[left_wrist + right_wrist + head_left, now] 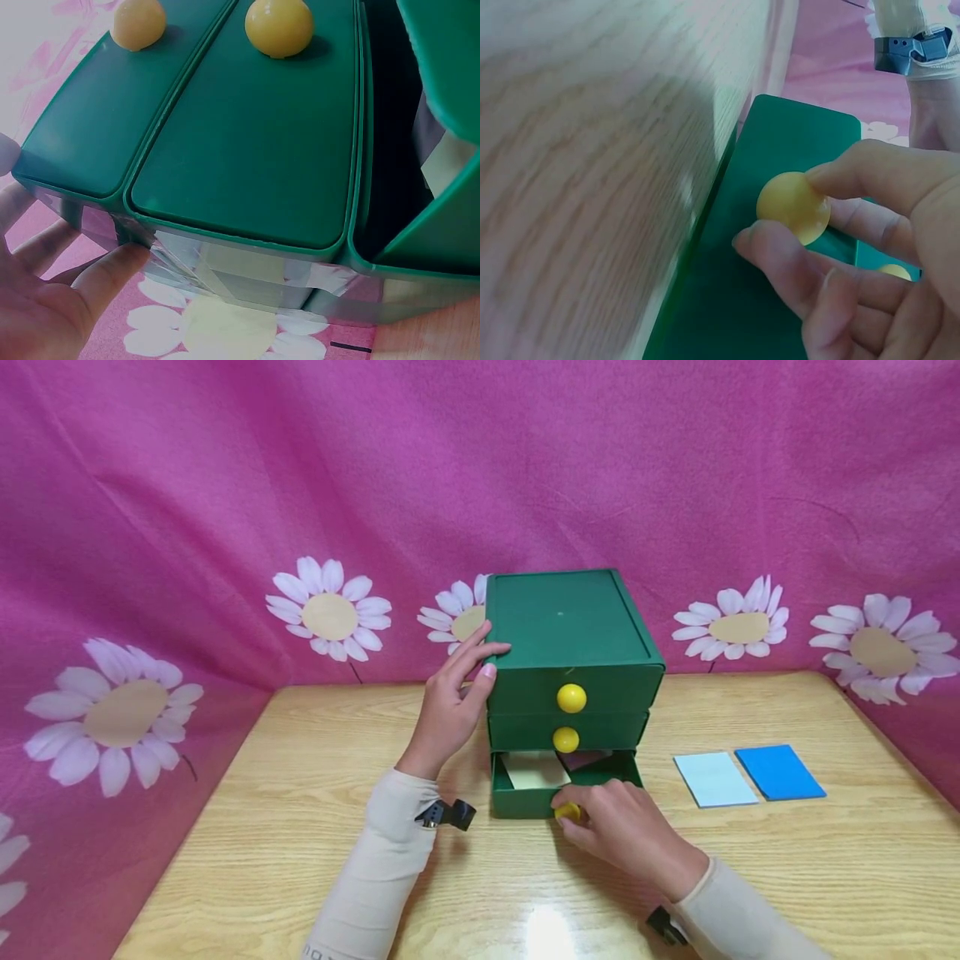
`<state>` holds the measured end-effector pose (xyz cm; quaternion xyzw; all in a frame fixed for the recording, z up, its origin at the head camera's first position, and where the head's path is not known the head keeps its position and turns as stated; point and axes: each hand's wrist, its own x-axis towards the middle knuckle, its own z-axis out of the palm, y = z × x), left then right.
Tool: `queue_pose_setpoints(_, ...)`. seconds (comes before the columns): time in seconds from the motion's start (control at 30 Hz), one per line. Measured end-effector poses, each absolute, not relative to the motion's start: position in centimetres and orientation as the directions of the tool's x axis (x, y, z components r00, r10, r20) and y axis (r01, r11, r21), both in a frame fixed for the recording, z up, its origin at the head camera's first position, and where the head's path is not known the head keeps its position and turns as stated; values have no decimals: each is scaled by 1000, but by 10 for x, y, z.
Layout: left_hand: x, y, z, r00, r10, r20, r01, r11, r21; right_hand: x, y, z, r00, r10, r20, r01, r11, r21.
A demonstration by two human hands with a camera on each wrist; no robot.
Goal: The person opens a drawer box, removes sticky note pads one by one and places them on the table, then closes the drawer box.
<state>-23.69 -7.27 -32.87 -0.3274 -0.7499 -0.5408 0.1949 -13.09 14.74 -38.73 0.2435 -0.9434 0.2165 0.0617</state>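
A green cabinet [562, 618] of three drawers with yellow knobs stands on the table. Its bottom drawer [521, 804] is pulled partway out, while the upper two are closed. Inside that drawer lie a cream paper pad [534, 770] and a dark purplish piece [588, 758], partly hidden. My right hand [630, 831] pinches the bottom drawer's knob [789, 206] between thumb and fingers. At the cabinet's upper left edge, my left hand [447, 706] rests with fingers extended against the side and top; the left wrist view shows its fingers [112, 274] along the side wall.
To the right of the cabinet, a pale blue pad [716, 779] and a bright blue pad [780, 772] lie side by side on the wooden table [300, 827]. A pink cloth [420, 468] with daisies hangs behind and at both sides.
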Motion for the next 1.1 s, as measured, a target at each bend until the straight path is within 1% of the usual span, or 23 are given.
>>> queue_pose_setpoints(0.13, -237, -73, -328, -710, 278, 647, 702, 207, 682, -129, 147, -388, -868, -437, 234, -495, 791, -360)
queue_pose_setpoints(0.3, -237, -74, -329, -710, 277, 647, 702, 211, 680, -126, 146, -387, -862, -448, 236, -506, 782, -363)
queue_pose_setpoints(0.73, -237, -74, -327, -712, 279, 645, 700, 201, 685, -118, 147, -383, -862, -470, 193, -507, 781, -364)
queue_pose_setpoints(1.1, -237, -73, -328, -707, 284, 647, 704, 205, 680, -111, 146, -383, -857, -475, 202, -516, 782, -350)
